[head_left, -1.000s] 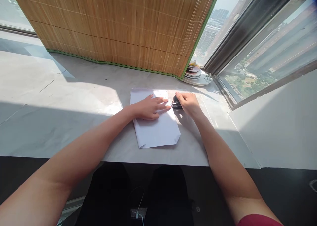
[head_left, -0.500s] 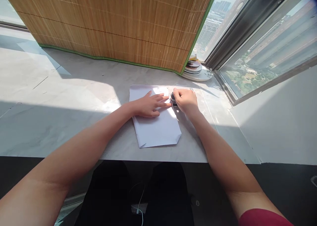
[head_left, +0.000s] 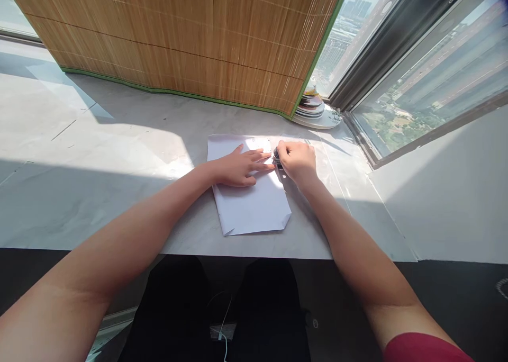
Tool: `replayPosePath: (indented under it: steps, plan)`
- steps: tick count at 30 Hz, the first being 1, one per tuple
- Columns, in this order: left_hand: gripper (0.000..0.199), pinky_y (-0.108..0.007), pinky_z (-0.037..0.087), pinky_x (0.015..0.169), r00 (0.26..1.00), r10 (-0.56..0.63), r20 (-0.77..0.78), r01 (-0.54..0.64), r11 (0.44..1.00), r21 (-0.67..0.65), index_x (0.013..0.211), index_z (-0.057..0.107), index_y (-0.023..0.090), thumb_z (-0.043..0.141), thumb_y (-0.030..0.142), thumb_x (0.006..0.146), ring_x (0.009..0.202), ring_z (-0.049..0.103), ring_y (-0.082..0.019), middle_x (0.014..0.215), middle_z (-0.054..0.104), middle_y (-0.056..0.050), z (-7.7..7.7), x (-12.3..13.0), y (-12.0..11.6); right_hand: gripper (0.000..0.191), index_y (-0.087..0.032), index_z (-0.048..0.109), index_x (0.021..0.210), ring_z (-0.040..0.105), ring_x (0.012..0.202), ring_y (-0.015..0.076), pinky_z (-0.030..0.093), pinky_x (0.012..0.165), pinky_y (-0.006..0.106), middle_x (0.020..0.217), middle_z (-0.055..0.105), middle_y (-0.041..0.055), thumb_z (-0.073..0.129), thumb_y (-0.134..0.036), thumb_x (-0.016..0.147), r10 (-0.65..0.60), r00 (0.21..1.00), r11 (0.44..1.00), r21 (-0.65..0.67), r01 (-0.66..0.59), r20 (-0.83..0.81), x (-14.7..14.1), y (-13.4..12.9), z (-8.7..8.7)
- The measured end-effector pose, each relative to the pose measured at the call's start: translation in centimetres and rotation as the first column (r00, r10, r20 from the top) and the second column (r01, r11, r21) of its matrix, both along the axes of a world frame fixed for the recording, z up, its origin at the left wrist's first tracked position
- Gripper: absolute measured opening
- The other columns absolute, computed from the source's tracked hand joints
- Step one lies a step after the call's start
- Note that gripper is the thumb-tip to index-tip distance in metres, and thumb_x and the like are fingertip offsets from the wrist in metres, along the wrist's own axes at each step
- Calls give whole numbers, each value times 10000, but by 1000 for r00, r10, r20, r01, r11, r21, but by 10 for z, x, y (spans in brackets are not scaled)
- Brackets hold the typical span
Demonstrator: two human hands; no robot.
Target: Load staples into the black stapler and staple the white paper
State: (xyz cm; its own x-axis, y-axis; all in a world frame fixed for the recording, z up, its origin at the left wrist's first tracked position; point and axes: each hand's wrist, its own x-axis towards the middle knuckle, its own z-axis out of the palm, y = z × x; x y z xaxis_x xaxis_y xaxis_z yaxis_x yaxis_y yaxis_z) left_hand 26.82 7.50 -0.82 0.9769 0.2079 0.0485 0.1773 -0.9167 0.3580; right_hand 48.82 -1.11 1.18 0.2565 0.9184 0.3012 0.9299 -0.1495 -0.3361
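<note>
Left hand (head_left: 237, 169) is lying spread on the paper (head_left: 254, 211) on the counter (head_left: 135, 139), right hand (head_left: 297, 162) is gripping the stapler (head_left: 276, 161) at its right edge; should be keeping fingertips (head_left: 270, 166) clear, pressing squarely.

A pale grey, marbled table (head_left: 99, 208) stretched from the left edge of the frame to right of centre, sunlit in the upper left and shaded along its front. White paper (head_left: 254, 211), its lower corners folded, lay flat near the centre. A stack of plates (head_left: 311, 109), widest at the bottom, stood at upper right.
</note>
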Motion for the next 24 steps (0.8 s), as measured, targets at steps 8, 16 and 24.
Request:
replayPosePath:
  steps: [8,16,24]
  plan:
    - [701,-706,124,1361,1000,0,2,0,1000,-10,1672,504,457,591,392,980,1709,264,-380,1845,322,6,0,0,0,563,-229,742,673,632,795,253,381,815,383,749,754,90,414,-432,1083,7,1000,1000,6,-8,27,-2,1,-2]
    - [703,-703,112,1366,1000,-1,0,1,1000,-24,1669,510,455,603,379,976,1707,271,-388,1840,333,8,1,0,0,532,-235,736,702,639,935,313,422,909,451,797,744,119,441,-463,1082,41,998,999,-7,-41,44,4,4,-9]
    - [595,-725,121,1367,999,-6,49,8,999,-40,1585,606,439,607,359,996,1690,311,-400,1811,399,-7,-3,0,1,498,-218,795,941,586,1123,421,410,1030,623,950,733,193,448,-542,1091,164,985,981,95,-168,57,-8,-2,-21]
